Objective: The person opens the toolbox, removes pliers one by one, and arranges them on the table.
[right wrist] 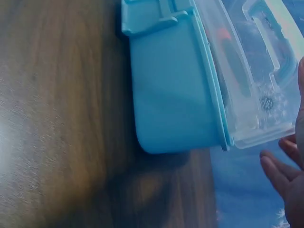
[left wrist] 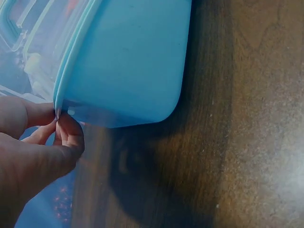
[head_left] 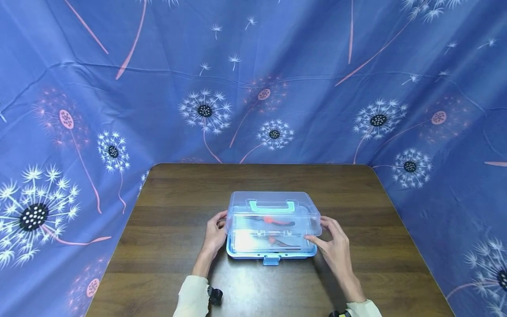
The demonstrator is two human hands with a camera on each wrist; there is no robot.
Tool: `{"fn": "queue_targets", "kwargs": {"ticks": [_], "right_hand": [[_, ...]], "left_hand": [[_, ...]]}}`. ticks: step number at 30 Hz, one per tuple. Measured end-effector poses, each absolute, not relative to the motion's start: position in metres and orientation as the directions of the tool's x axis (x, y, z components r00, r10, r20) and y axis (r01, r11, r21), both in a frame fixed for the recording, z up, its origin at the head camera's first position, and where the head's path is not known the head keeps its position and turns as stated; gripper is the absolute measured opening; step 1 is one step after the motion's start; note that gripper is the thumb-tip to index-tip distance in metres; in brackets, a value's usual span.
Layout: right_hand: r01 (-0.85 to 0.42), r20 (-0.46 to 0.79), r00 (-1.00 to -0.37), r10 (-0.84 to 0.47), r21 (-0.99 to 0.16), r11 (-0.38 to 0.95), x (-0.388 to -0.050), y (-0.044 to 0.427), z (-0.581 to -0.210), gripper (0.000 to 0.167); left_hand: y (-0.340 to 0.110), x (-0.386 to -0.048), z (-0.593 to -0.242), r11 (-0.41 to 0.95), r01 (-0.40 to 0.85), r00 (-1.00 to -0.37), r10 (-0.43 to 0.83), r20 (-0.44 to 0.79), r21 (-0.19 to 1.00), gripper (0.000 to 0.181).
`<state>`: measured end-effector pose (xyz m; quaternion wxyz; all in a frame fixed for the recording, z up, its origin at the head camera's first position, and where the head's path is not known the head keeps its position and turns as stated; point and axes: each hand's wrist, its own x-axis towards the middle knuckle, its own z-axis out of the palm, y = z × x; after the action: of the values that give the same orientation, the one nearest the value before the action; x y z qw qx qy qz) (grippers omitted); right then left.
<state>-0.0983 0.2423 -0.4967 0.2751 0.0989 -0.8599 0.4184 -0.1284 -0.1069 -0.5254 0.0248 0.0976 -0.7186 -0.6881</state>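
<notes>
A box with a blue base (head_left: 233, 253) (left wrist: 128, 61) (right wrist: 173, 90) and clear lid (head_left: 273, 198) (right wrist: 244, 118) stands on the table. In the head view, the lid's front edge is above the base's. Red-and-dark tools (head_left: 279, 221) show through the plastic. My left hand (head_left: 213, 235) (left wrist: 38, 147) pinches the rim at the box's left side between thumb and fingers. At the right side, my right hand (head_left: 336, 251) (right wrist: 292, 178) holds the lid, thumb near its front corner and fingers along its side; the right wrist view cuts off part of this hand.
The brown wooden table (head_left: 178, 185) extends around the box. Blue cloth with dandelion patterns (head_left: 317, 110) hangs behind the table and along both sides. A blue latch (head_left: 271, 261) sticks out from the box's front, and a handle (head_left: 272, 206) sits on the lid.
</notes>
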Motion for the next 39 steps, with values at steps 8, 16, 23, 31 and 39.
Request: {"fn": "queue_targets", "kwargs": {"ticks": [8,16,23,31,39], "right_hand": [[-0.427,0.520,-0.854,0.007,-0.710,0.559,-0.117,0.254,-0.498,0.051],[-0.485,0.569,-0.822,0.005,-0.705,0.517,-0.139,0.256,-0.491,0.051],[-0.461,0.550,-0.835,0.033,-0.730,0.505,-0.146,0.241,-0.453,0.042],[-0.383,0.490,-0.869,0.064,-0.749,0.540,-0.179,0.252,-0.465,0.042],[-0.301,0.425,-0.902,0.074,-0.744,0.596,-0.200,0.251,-0.451,0.039]], "left_hand": [[-0.110,-0.129,-0.524,0.054,-0.113,-0.982,-0.161,-0.103,0.992,0.035],[-0.111,-0.131,-0.521,0.061,-0.125,-0.980,-0.160,-0.114,0.990,0.037],[-0.112,-0.130,-0.522,0.051,-0.145,-0.979,-0.149,-0.136,0.988,0.035],[-0.112,-0.130,-0.526,0.036,-0.120,-0.981,-0.155,-0.113,0.992,0.034],[-0.110,-0.129,-0.526,0.022,-0.110,-0.982,-0.158,-0.105,0.994,0.034]]}}
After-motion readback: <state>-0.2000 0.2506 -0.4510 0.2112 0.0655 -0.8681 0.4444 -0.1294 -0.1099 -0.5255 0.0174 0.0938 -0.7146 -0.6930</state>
